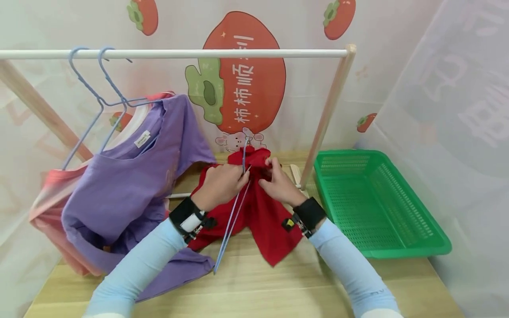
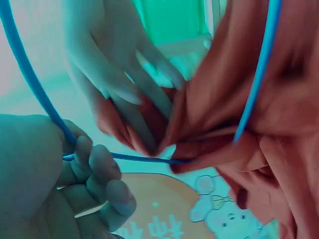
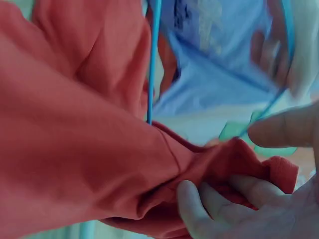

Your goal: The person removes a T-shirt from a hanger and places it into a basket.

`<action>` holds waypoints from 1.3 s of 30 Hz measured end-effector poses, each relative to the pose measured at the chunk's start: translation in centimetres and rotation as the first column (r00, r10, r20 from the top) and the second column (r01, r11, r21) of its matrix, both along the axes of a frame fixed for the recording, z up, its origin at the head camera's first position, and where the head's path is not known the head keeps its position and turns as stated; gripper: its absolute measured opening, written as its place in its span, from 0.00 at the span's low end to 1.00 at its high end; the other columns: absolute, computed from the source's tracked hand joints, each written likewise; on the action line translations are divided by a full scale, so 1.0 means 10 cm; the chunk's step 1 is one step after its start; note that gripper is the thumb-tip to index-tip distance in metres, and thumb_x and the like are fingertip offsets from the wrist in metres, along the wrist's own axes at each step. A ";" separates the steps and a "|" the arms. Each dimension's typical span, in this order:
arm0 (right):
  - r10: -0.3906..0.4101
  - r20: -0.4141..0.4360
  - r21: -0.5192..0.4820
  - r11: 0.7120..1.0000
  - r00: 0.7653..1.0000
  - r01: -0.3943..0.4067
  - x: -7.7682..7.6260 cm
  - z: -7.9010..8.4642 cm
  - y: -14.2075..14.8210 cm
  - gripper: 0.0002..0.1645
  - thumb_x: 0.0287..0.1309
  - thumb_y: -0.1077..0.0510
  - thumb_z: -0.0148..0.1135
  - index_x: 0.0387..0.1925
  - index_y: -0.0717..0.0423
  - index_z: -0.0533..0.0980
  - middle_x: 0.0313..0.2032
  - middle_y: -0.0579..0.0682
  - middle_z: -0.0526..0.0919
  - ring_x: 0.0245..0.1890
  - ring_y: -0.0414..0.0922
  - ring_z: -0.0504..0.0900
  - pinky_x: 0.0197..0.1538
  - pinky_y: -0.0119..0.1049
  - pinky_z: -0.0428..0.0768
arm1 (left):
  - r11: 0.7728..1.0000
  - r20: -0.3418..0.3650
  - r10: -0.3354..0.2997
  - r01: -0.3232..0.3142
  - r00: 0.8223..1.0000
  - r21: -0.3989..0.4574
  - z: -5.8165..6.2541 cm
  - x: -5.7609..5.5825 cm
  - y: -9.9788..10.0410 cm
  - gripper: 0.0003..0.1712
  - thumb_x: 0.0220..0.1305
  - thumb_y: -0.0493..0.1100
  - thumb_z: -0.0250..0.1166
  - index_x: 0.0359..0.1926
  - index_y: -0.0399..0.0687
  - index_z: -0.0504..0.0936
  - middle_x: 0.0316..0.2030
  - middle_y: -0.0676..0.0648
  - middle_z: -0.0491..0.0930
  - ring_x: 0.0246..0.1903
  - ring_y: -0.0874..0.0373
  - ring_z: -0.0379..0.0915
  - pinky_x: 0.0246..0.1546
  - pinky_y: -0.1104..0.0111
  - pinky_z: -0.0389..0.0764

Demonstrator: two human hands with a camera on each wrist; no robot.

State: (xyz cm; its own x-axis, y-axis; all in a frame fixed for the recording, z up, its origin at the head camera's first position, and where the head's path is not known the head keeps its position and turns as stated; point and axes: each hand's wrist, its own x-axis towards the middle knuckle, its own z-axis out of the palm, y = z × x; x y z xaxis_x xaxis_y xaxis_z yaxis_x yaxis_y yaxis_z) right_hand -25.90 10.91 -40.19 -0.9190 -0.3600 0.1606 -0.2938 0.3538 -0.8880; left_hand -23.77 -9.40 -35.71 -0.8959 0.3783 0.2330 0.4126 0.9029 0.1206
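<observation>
In the head view, my left hand point(image 1: 220, 183) grips a thin blue clothes hanger point(image 1: 227, 238) in front of a red shirt point(image 1: 274, 240). My right hand point(image 1: 280, 185) holds the shirt's upper edge, its fingers in the bunched cloth. The left wrist view has the left fingers point(image 2: 94, 164) curled round the hanger wire, one part of which runs into a fold of the shirt point(image 2: 219, 99). Seen from the right wrist, the right fingers point(image 3: 199, 204) lie in the fabric with the thumb on the other side. Cloth hides part of the hanger.
A white rail point(image 1: 254, 53) on wooden posts spans the table point(image 1: 254, 287). On its left hang a purple shirt point(image 1: 119, 190) and a pink-and-white shirt point(image 1: 47, 198) on blue hangers. At the right stands a green basket point(image 1: 381, 254), beyond a wooden post point(image 1: 328, 115).
</observation>
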 end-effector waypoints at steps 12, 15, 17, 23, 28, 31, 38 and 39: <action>-0.155 -0.123 0.344 0.920 0.980 0.188 -0.71 -0.40 -0.45 0.62 0.56 0.48 0.73 0.81 0.36 0.44 0.73 0.63 0.65 0.72 0.66 0.64 0.68 0.72 0.68 | 0.995 0.009 -0.026 0.027 1.000 -0.091 0.52 0.80 -0.53 0.27 0.75 0.49 0.59 0.15 0.56 0.66 0.15 0.54 0.64 0.17 0.57 0.66 0.14 0.65 0.59; -0.088 -0.053 0.541 0.835 0.995 0.103 -0.71 -0.54 -0.55 0.73 0.50 0.26 0.73 0.84 0.27 0.37 0.78 0.64 0.59 0.78 0.70 0.57 0.69 0.83 0.58 | 0.999 -0.003 0.013 -0.013 1.000 -0.044 0.69 0.95 -0.70 0.26 0.74 0.48 0.59 0.16 0.56 0.66 0.15 0.54 0.64 0.19 0.57 0.65 0.17 0.65 0.60; -0.028 0.006 0.654 0.757 1.000 0.017 -0.68 -0.62 -0.63 0.77 0.44 0.18 0.71 0.84 0.24 0.36 0.81 0.63 0.55 0.80 0.70 0.53 0.69 0.85 0.54 | 0.999 -0.006 0.043 -0.043 0.999 -0.015 0.79 1.00 -0.78 0.25 0.75 0.48 0.59 0.17 0.55 0.68 0.16 0.53 0.64 0.20 0.57 0.66 0.18 0.65 0.61; 0.062 0.101 0.787 0.605 0.993 -0.118 -0.59 -0.64 -0.84 0.55 0.58 0.32 0.72 0.82 0.33 0.58 0.78 0.60 0.62 0.78 0.66 0.59 0.70 0.80 0.61 | 0.997 -0.016 0.082 -0.082 0.997 0.016 0.94 0.93 -0.87 0.25 0.77 0.49 0.57 0.17 0.54 0.69 0.17 0.52 0.65 0.21 0.55 0.70 0.18 0.65 0.61; 0.125 0.034 0.732 0.672 0.992 -0.110 -0.58 -0.48 -0.89 0.34 0.67 0.56 0.69 0.73 0.46 0.72 0.69 0.60 0.75 0.70 0.60 0.73 0.68 0.67 0.75 | 0.996 -0.059 0.081 -0.078 0.995 0.044 0.99 0.83 -0.88 0.27 0.77 0.49 0.56 0.17 0.53 0.66 0.16 0.52 0.63 0.20 0.54 0.68 0.17 0.65 0.59; 0.139 -0.059 0.739 0.672 0.989 -0.050 -0.61 -0.43 -0.85 0.29 0.67 0.63 0.66 0.68 0.49 0.75 0.60 0.59 0.82 0.62 0.57 0.82 0.60 0.56 0.84 | 0.996 -0.078 0.067 -0.062 0.995 0.067 1.02 0.79 -0.82 0.27 0.77 0.49 0.55 0.16 0.53 0.66 0.15 0.52 0.62 0.19 0.55 0.66 0.17 0.65 0.59; 0.036 -0.377 0.682 0.687 0.926 0.251 -0.61 -0.21 -0.64 0.20 0.62 0.63 0.65 0.55 0.46 0.85 0.44 0.56 0.91 0.44 0.56 0.89 0.39 0.54 0.87 | 0.998 -0.055 0.047 -0.044 0.997 0.054 1.33 0.61 -0.54 0.27 0.78 0.54 0.54 0.18 0.51 0.69 0.17 0.50 0.66 0.23 0.52 0.70 0.19 0.63 0.62; 0.022 -0.397 0.660 0.701 0.918 0.269 -0.59 -0.15 -0.60 0.19 0.61 0.64 0.64 0.52 0.47 0.86 0.43 0.55 0.91 0.43 0.56 0.89 0.37 0.54 0.87 | 0.998 -0.046 0.048 -0.045 0.998 0.050 1.41 0.57 -0.51 0.27 0.78 0.54 0.55 0.19 0.50 0.69 0.17 0.50 0.66 0.24 0.51 0.70 0.20 0.63 0.63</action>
